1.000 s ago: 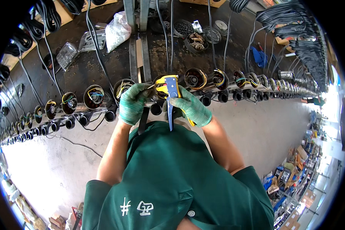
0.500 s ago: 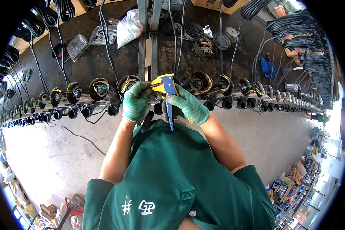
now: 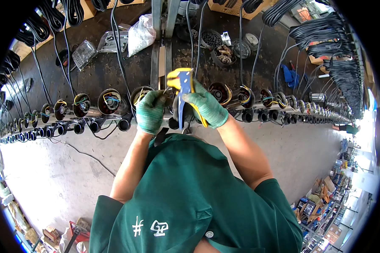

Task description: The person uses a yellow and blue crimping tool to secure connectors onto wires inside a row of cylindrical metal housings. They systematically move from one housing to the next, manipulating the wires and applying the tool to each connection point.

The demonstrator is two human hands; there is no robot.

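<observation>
My right hand (image 3: 209,108), in a green knit glove, is closed round the handles of a blue and yellow wire stripper (image 3: 184,86). The tool's yellow jaws point left and sit just above and to the right of my left fingertips. My left hand (image 3: 150,113), gloved alike, is pinched on a thin wire, whose end (image 3: 167,89) pokes out toward the tool, apart from the jaws. Behind my left hand a round metal motor housing (image 3: 140,93) is partly covered. Another open housing (image 3: 218,93), with yellow wire in it, lies just beyond my right hand.
A long row of similar housings, such as one with coloured wires (image 3: 110,101), runs along the bench edge. Black cables (image 3: 119,55) hang over the dark bench (image 3: 93,76). Farther back are a bag of white parts (image 3: 141,36), a bowl of parts (image 3: 223,55) and a blue cloth (image 3: 291,76).
The wire stripper has moved up and away from my left fingertips, and its jaws have come off the wire. Its handles look more spread. My left hand stays nearly in place.
</observation>
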